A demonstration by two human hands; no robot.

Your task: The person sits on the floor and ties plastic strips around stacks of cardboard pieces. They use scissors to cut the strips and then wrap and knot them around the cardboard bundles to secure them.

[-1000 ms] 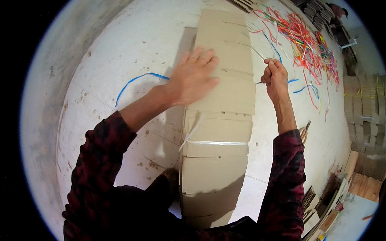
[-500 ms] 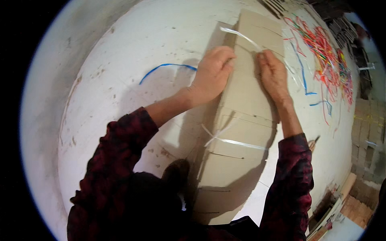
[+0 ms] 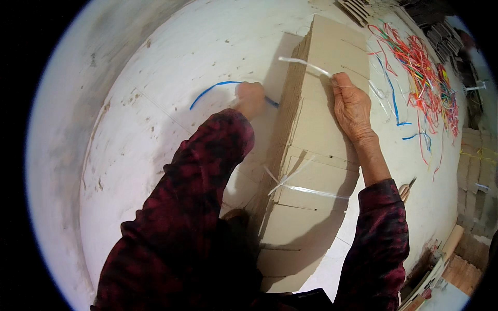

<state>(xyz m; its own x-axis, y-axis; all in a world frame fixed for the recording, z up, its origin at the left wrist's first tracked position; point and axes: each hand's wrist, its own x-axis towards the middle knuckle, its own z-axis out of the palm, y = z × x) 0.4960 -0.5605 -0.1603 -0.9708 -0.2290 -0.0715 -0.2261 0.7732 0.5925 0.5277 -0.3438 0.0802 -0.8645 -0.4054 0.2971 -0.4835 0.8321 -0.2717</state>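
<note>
A long stack of flat brown cardboard (image 3: 327, 129) lies lengthwise in front of me on the pale floor. One white plastic strap (image 3: 306, 63) crosses its far part, a loose end sticking out past the left edge. My right hand (image 3: 353, 106) is closed on this strap, pinching it over the top of the stack toward the right. My left hand (image 3: 251, 99) is left of the stack, blurred by motion, over a blue strap (image 3: 212, 93) on the floor; its fingers are not clear. Nearer me, a second white strap (image 3: 316, 191) is knotted around the stack.
A tangled heap of red, green and white straps (image 3: 415, 67) lies at the right, with loose blue pieces (image 3: 392, 101) beside it. More flat cardboard (image 3: 354, 10) is at the back. A wall (image 3: 62, 155) rises at the left; boards (image 3: 433, 269) lie at lower right.
My left hand has left the cardboard's edge and moved left and down beside the stack. My right hand stays on the strap, whose loose end now lies lower across the stack.
</note>
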